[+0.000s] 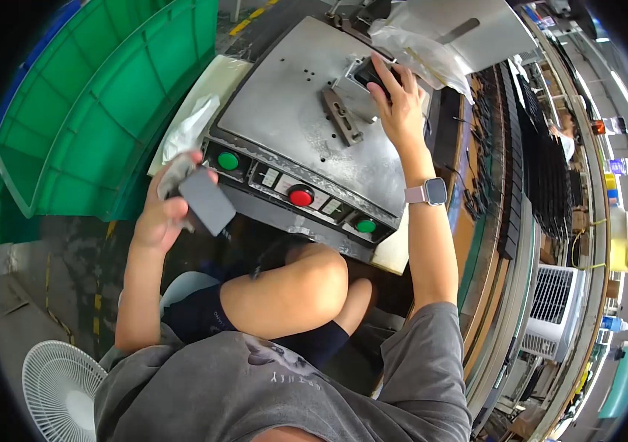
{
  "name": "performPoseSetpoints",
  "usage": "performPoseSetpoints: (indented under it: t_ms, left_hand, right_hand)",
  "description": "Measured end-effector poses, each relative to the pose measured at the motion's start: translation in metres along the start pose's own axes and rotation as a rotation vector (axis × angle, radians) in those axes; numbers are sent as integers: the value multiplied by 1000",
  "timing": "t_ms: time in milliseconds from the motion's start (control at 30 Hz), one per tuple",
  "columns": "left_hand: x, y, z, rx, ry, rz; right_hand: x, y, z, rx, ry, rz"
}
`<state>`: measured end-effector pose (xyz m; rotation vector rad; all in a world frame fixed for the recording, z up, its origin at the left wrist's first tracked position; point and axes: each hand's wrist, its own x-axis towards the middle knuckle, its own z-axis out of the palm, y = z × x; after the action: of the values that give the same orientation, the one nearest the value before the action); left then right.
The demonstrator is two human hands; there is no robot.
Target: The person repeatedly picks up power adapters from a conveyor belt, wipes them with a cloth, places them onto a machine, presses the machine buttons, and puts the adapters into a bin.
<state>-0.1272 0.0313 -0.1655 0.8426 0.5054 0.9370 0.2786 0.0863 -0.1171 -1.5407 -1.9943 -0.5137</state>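
Observation:
My left hand [164,210] is closed around a dark grey rectangular block [207,201] and a pale cloth [175,175], left of the machine's front panel. My right hand [399,103] reaches over the metal machine table [277,81], its fingers on a black part [377,75] that sits in a metal fixture [358,96]. Whether those fingers grip the part or only rest on it is unclear. A slotted metal bar [340,118] lies beside the fixture. The front panel has a red button [301,195] and green buttons [228,160] at both ends.
Large green bins [107,110] stand at the left. Clear plastic [428,59] hangs near the upright metal plate [476,33] behind the fixture. A conveyor line [469,258] runs along the right, with black parts [539,155] beyond it. A white fan [63,390] is lower left.

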Motion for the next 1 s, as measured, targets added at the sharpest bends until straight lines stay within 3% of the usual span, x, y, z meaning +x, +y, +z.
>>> performPoseSetpoints:
  t_ms: [67,233,333,367,400,433,500,533,567,600,700,767,833,867,933,1000]
  left_hand:
    - [-19,-5,-14,24,14,-70]
    - [-9,-13,-16,127,-24,-126]
    - [15,-22,-13,256,51,-269]
    - [23,-23,-13,300,28,-267]
    - [31,-21,-11,332,26,-255]
    - [37,-21,-9,354,34,-242]
    - [48,-26,-8,384,63,-198]
    - [54,-34,-18,482,32,-142]
    - [53,-33,-17,528,27,-124]
    - [52,-30,-14,589,7,-107]
    - [37,-10,2,646,15,-89]
    - [37,3,9,583,-103,53]
    - [39,36,64,497,-270,105]
    - [32,46,99,467,-319,142]
    - [31,57,161,523,-434,296]
    - [37,58,193,591,-535,280]
  right_hand:
    - [-5,-2,6,109,2,74]
    - [2,4,-3,278,-171,-16]
    - [12,-1,-42,-44,-377,-146]
    - [9,-15,-61,-295,-580,-52]
    - [-4,-28,-78,-316,-597,-35]
    - [-25,-43,-99,-296,-718,8]
    - [-58,-72,-119,-137,-1180,185]
    - [-83,-81,-113,-75,-1191,242]
    - [-106,-88,-99,-211,-974,230]
    - [-134,-78,-86,-140,-678,152]
    - [-142,-108,-110,-366,-568,127]
    - [-136,-129,-127,31,-372,272]
    - [-110,-156,-149,618,-276,395]
    - [-104,-163,-139,1066,-189,425]
    - [-76,-182,-142,1668,-201,366]
    - [-70,-181,-114,2112,-158,296]
